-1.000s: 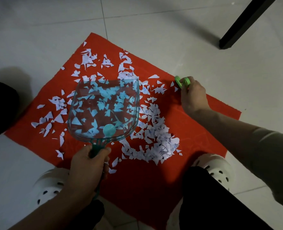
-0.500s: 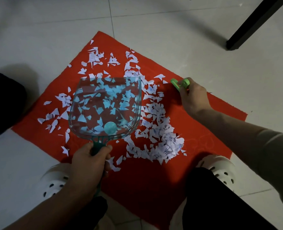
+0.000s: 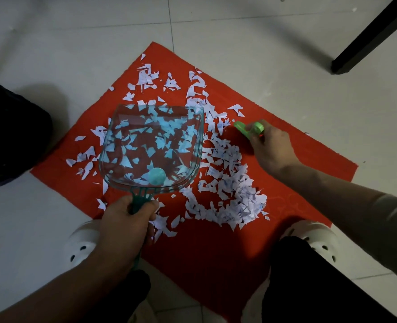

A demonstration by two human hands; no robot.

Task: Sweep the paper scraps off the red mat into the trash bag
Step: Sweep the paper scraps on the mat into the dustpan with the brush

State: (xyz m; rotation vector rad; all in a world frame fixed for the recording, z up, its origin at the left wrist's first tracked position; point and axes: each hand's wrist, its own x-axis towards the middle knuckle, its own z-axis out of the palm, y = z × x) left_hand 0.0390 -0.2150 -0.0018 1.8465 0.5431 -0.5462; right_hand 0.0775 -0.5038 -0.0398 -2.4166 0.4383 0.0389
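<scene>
Looked down through the head camera onto a red mat [image 3: 216, 264] spread cornerwise on a pale tiled floor [image 3: 53, 54]. Found white paper scraps [image 3: 227, 190] strewn over the mat's far and middle parts, thickest in a curved heap right of centre, thinner toward the left.

Wrapped the left grip [image 3: 125, 220] fully round the teal handle [image 3: 138, 201] of a clear blue-green dustpan [image 3: 151, 145], fingers and thumb closed tight on it, open mouth of the pan turned to the far side. Held the pan over the mat's left-centre, scraps showing blue-tinted through its floor; could not tell whether inside it or beneath it, nor whether touching the mat.

Curled the right grip [image 3: 269, 145] round a small green tool [image 3: 248, 128], tip poking out to the left, just beside the far end of the heap and low over the mat; could not make out what sort of tool.

Noted a dark bag [image 3: 11, 136] on the floor at the left edge, just off the mat's left corner, too dim for detail. Saw white clogs [image 3: 83, 241] at the near side, one beside each near edge of the mat, black trouser legs [image 3: 309, 287] nearer than those, a greyish sleeve [image 3: 393, 220] on the right forearm, and a black furniture leg [image 3: 367, 38] on the floor at the far right, well apart from the mat.
</scene>
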